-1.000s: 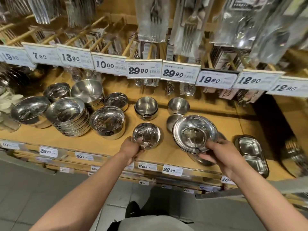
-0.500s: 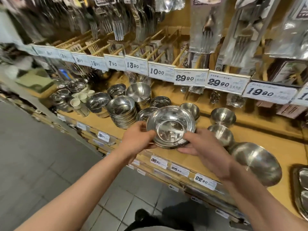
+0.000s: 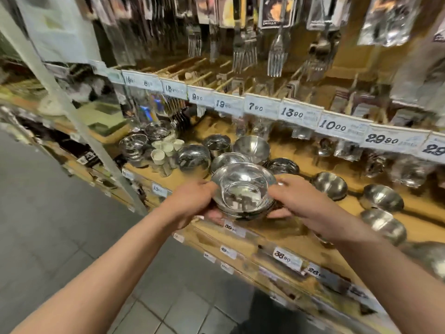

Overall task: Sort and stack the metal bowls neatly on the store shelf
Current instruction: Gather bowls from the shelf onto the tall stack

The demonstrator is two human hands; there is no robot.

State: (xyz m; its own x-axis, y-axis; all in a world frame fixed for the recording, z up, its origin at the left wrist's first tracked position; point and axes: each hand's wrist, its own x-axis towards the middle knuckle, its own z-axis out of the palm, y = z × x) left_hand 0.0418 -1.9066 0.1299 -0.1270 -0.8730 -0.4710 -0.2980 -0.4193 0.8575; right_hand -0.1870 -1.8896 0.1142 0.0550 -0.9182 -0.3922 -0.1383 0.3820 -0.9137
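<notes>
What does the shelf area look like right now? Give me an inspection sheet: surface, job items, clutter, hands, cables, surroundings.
Surface: wooden store shelf, price tags along its front edge.
Job's things: wide metal bowl, apparently the top of a small nested stack, held over the shelf front; loose bowls to the right and further bowls behind it.
Clutter: small white cups at the left among the bowls.
Grippers: left hand grips the bowl's left side; right hand grips its right side.
Cables: nothing seen.
Surroundings: packaged forks hanging above, price-tag rail, grey tiled floor; the frame is blurred.
</notes>
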